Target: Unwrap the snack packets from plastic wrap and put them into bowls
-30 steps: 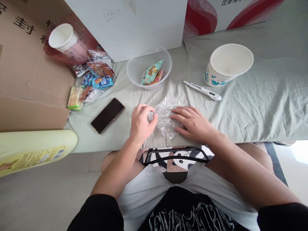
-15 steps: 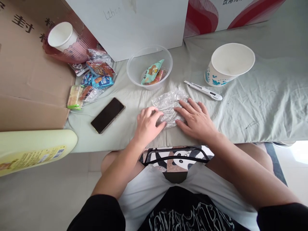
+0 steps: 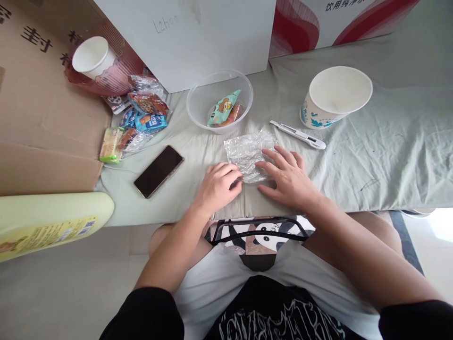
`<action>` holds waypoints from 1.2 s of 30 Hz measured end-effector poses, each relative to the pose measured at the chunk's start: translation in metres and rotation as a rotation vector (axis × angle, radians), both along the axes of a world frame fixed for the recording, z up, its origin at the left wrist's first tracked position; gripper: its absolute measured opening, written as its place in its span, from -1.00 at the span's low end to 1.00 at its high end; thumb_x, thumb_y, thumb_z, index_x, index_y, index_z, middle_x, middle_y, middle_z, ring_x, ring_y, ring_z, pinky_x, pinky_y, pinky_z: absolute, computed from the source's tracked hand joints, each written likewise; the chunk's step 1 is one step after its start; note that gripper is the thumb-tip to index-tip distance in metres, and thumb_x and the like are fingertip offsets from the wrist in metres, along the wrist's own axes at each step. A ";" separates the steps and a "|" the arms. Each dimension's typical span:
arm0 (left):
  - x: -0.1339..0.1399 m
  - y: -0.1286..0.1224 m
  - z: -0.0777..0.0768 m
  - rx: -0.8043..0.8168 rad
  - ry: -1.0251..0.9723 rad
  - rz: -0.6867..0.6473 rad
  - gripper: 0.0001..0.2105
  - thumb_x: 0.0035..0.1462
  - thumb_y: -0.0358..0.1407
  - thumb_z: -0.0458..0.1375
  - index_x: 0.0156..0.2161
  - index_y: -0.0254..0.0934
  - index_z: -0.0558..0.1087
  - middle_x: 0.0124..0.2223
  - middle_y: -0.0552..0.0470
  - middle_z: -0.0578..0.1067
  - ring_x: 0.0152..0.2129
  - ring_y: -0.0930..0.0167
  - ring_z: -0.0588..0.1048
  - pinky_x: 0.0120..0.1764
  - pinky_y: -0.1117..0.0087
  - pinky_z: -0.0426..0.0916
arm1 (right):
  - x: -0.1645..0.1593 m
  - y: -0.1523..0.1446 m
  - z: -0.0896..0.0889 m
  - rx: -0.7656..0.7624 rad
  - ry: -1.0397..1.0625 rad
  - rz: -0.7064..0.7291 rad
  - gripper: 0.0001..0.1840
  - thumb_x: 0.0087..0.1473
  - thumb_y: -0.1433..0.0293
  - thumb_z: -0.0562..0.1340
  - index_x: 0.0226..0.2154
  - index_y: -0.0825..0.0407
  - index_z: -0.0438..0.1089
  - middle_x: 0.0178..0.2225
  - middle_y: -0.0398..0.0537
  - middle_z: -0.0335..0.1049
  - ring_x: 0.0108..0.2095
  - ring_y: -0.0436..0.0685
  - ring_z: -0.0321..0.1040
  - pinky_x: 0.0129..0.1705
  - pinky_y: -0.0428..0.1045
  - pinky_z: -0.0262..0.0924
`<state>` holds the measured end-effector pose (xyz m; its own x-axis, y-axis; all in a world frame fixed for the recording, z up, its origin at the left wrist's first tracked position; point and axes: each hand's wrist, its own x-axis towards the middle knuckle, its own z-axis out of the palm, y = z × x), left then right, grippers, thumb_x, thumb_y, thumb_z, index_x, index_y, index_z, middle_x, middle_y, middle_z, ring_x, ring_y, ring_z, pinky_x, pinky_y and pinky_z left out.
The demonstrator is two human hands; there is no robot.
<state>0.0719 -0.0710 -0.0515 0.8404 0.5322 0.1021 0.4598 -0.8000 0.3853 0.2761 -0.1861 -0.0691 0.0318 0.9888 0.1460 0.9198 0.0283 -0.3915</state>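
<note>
A crinkled piece of clear plastic film (image 3: pixel 249 153) lies flat on the cloth in front of me. At its lower left edge is my left hand (image 3: pixel 221 185), fingers loosely bent, a small gap showing between thumb and forefinger. My right hand (image 3: pixel 288 177) is open over the film's right side, fingers spread and fingertips at the plastic; whether they press on it I cannot tell. Just beyond lies a white utility knife (image 3: pixel 299 135). A clear plastic bowl (image 3: pixel 191 111) behind the film contains a green snack packet (image 3: pixel 224 108) and a reddish one.
A large paper cup (image 3: pixel 320 106) stands at the back right. To the left are a phone (image 3: pixel 159 171), several wrapped snacks (image 3: pixel 150 122) and a white cup (image 3: pixel 92 56) in a reddish bag. Cardboard boxes (image 3: pixel 219 42) line the back. A yellow-green container (image 3: pixel 53 222) juts in at left.
My right hand has drawn slightly back and lifted its fingers a little. My left fingers have curled more at the film's edge. The film looks more spread out.
</note>
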 end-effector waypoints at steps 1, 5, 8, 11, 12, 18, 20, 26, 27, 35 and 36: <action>0.000 0.001 0.000 0.003 -0.034 0.026 -0.87 0.25 -0.42 0.15 -0.28 -0.18 0.53 -0.16 0.00 0.66 -0.10 0.26 0.58 -0.01 0.16 0.36 | 0.001 0.001 0.000 0.019 0.019 0.017 -0.59 0.20 0.23 0.27 0.08 -0.05 0.46 0.33 0.17 0.32 0.39 0.57 0.08 0.30 0.50 0.00; 0.000 0.004 0.002 -0.062 -0.208 0.080 -0.90 0.25 -0.32 0.14 -0.31 -0.19 0.49 -0.24 0.02 0.66 -0.17 0.31 0.60 0.01 0.19 0.39 | 0.004 0.004 0.001 0.056 0.169 0.055 -0.81 0.25 0.37 0.13 -0.24 -0.04 0.48 -0.04 0.04 0.61 0.14 0.36 0.46 0.32 0.39 0.00; -0.001 0.005 0.001 -0.146 -0.228 0.052 -0.88 0.16 -0.26 0.24 -0.18 -0.18 0.51 -0.19 0.02 0.67 -0.16 0.30 0.61 0.05 0.20 0.41 | 0.007 0.005 0.002 0.054 0.298 0.046 -0.83 0.22 0.38 0.13 -0.25 -0.04 0.44 -0.29 -0.08 0.60 -0.28 0.16 0.55 0.30 0.30 0.10; -0.001 0.007 -0.004 -0.240 -0.234 0.091 -0.88 0.20 -0.29 0.19 -0.16 -0.19 0.52 -0.24 0.04 0.66 -0.30 0.37 0.60 -0.07 0.29 0.45 | 0.008 0.005 0.004 0.084 0.377 -0.013 -0.81 0.18 0.33 0.18 -0.15 -0.04 0.43 -0.33 -0.09 0.59 -0.31 0.16 0.53 0.17 0.22 0.25; -0.001 0.008 -0.005 -0.282 -0.243 0.132 -0.88 0.22 -0.29 0.16 -0.17 -0.20 0.52 -0.28 0.06 0.65 -0.38 0.40 0.58 -0.15 0.33 0.46 | 0.008 0.005 0.005 0.090 0.387 -0.035 -0.78 0.18 0.31 0.21 -0.11 -0.04 0.43 -0.32 -0.08 0.59 -0.27 0.19 0.54 0.12 0.19 0.29; -0.003 0.015 -0.006 -0.454 -0.359 0.343 -0.86 0.24 -0.22 0.13 -0.22 -0.22 0.49 -0.38 0.08 0.59 -0.46 0.44 0.53 -0.35 0.44 0.39 | 0.007 0.008 0.009 0.050 0.380 -0.102 -0.71 0.19 0.27 0.21 -0.04 -0.06 0.43 -0.31 -0.04 0.58 -0.24 0.23 0.53 -0.11 0.11 0.37; -0.003 0.015 -0.003 -0.423 -0.378 0.369 -0.86 0.23 -0.22 0.12 -0.26 -0.22 0.47 -0.41 0.10 0.56 -0.48 0.45 0.50 -0.35 0.44 0.38 | 0.006 0.009 0.009 0.037 0.390 -0.144 -0.72 0.22 0.26 0.16 -0.05 -0.06 0.44 -0.40 -0.08 0.55 -0.34 0.20 0.50 -0.16 0.09 0.36; 0.000 0.012 -0.003 -0.264 -0.296 0.380 -0.91 0.18 -0.24 0.16 -0.29 -0.19 0.46 -0.48 0.16 0.48 -0.56 0.49 0.40 -0.37 0.45 0.33 | 0.003 0.012 0.008 0.058 0.385 -0.313 -0.72 0.21 0.28 0.15 -0.06 -0.08 0.44 -0.59 -0.20 0.46 -0.50 0.17 0.40 -0.15 0.11 0.35; 0.000 0.012 -0.005 -0.250 -0.281 0.379 -0.91 0.17 -0.25 0.16 -0.28 -0.19 0.47 -0.49 0.17 0.47 -0.57 0.49 0.39 -0.37 0.45 0.32 | 0.002 0.012 0.006 0.065 0.379 -0.334 -0.71 0.21 0.27 0.15 -0.04 -0.08 0.43 -0.57 -0.20 0.47 -0.50 0.17 0.40 -0.13 0.12 0.35; -0.001 0.018 -0.014 -0.129 -0.250 0.342 -0.88 0.27 -0.22 0.14 -0.24 -0.19 0.48 -0.50 0.15 0.43 -0.52 0.44 0.42 -0.33 0.40 0.33 | -0.002 0.013 -0.004 0.086 0.224 -0.324 -0.62 0.19 0.29 0.16 0.05 -0.01 0.38 -0.49 -0.09 0.49 -0.31 0.29 0.51 -0.05 0.20 0.31; -0.001 0.019 -0.014 -0.094 -0.267 0.332 -0.87 0.29 -0.22 0.13 -0.26 -0.20 0.47 -0.42 0.08 0.50 -0.44 0.41 0.48 -0.27 0.37 0.38 | -0.002 0.013 -0.004 0.084 0.224 -0.305 -0.62 0.21 0.29 0.15 0.06 -0.01 0.38 -0.50 -0.10 0.47 -0.31 0.29 0.51 -0.05 0.19 0.30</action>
<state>0.0710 -0.0521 -0.0657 0.5729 0.7864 0.2309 0.5606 -0.5815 0.5896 0.2746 -0.1730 -0.0727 0.3627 0.9139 0.1823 0.7830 -0.1927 -0.5915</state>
